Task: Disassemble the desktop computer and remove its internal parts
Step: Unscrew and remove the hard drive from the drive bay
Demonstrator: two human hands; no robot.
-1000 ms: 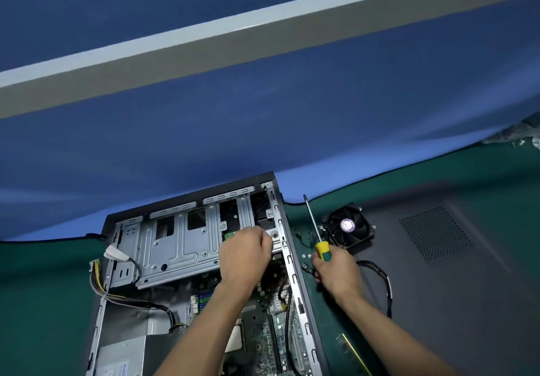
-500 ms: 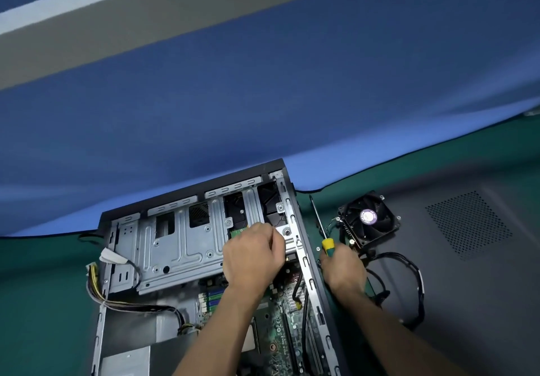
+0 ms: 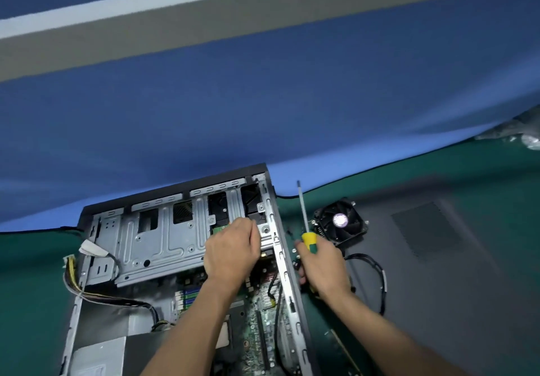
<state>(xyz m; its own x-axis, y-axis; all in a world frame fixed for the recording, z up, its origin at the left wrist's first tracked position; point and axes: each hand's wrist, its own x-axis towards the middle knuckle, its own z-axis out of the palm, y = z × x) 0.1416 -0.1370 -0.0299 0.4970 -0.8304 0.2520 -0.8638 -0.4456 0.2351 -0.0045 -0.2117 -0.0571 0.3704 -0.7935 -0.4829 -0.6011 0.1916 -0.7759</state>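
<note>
Blue backdrop (image 3: 263,107): fills the upper half of the frame, crossed by a grey and white band running from the left edge up to the top right

Green mat (image 3: 35,302): covers the work surface across the lower frame

Dark side panel (image 3: 453,273): lies flat on the mat at the lower right, with a perforated vent patch near its top

Desktop computer case (image 3: 163,244): lies open on its side in the lower centre-left of the frame; its grey metal drive cage (image 3: 155,241) takes up the upper interior, the green motherboard (image 3: 257,326) shows below it, and a bundle of yellow and black cables (image 3: 87,291) runs along the left wall

Cooling fan (image 3: 340,221): black, with a pale hub; it sits outside the case on the panel, just right of the case's right wall, with a black cable (image 3: 377,276) looping below it

Your left hand (image 3: 232,251): inside the case at the right end of the drive cage, fingers curled down against the metal; you cannot tell what, if anything, they pinch

Your right hand (image 3: 323,267): just outside the right wall, fist wrapped round the screwdriver handle

Screwdriver (image 3: 305,221): yellow and green handle in your right hand, shaft pointing up the frame, tip in the air between case and fan
</note>
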